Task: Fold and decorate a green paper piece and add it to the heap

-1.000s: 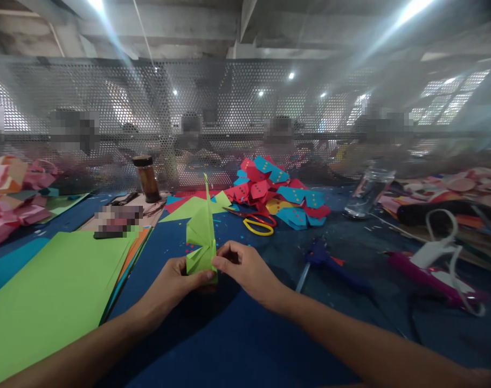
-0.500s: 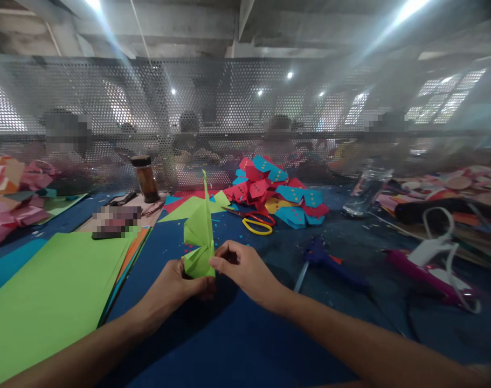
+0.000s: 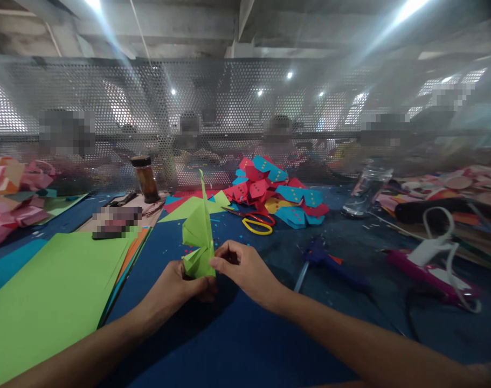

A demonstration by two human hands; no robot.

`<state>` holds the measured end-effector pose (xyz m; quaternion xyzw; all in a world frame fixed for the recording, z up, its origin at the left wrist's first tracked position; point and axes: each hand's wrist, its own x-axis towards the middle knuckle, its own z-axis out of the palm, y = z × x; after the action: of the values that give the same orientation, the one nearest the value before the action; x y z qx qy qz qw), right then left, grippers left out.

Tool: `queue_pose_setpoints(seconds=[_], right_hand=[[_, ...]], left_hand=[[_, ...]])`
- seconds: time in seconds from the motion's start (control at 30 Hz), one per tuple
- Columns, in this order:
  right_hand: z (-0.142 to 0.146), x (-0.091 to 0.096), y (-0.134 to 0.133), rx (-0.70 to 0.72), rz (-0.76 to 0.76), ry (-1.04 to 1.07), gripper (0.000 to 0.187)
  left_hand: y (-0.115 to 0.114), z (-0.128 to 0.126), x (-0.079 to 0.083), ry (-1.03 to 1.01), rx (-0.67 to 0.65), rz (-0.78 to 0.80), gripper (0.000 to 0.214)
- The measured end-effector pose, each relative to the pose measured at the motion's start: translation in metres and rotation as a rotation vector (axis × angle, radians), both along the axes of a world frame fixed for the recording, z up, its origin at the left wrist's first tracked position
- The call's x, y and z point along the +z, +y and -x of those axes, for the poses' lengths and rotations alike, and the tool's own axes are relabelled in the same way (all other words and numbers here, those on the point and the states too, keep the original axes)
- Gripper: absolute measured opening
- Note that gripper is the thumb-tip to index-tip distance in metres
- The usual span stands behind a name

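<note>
A folded green paper piece (image 3: 199,237) is pinched at its lower end between the left hand (image 3: 176,288) and the right hand (image 3: 243,269), both closed on it just above the blue surface (image 3: 237,345), with its long point held upright. A stack of green sheets (image 3: 55,291) lies just left of the left hand. Beyond the hands, scissors (image 3: 255,222) are seen before a heap of red and blue paper shapes (image 3: 277,191), and a blue glue gun (image 3: 326,258) lies right of the right hand; nothing stands between the hands and the paper.

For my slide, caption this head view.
Left hand and right hand pinch folded green paper upright above a blue table.
</note>
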<state>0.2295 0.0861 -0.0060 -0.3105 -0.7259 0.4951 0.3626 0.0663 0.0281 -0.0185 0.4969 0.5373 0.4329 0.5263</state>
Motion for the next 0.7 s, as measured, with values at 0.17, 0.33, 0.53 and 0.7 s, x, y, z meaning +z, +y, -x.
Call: queue_pose_setpoints(seconds=[0.17, 0.33, 0.53, 0.7], right_hand=[[-0.0001, 0.0, 0.0002, 0.004, -0.003, 0.003, 0.013], [0.0001, -0.0017, 0.0005, 0.009, 0.001, 0.012, 0.013], [0.0006, -0.0004, -0.0002, 0.004, -0.008, -0.002, 0.013], [0.0004, -0.0009, 0.0004, 0.006, -0.025, 0.002, 0.014]], left_hand=[[-0.0002, 0.0007, -0.0014, 0.021, -0.019, -0.009, 0.021], [-0.0015, 0.0013, -0.0023, 0.023, -0.026, -0.029, 0.021], [-0.0024, -0.0001, -0.001, 0.056, -0.024, -0.046, 0.021], [-0.0024, -0.0007, -0.0008, 0.05, -0.048, -0.064, 0.027]])
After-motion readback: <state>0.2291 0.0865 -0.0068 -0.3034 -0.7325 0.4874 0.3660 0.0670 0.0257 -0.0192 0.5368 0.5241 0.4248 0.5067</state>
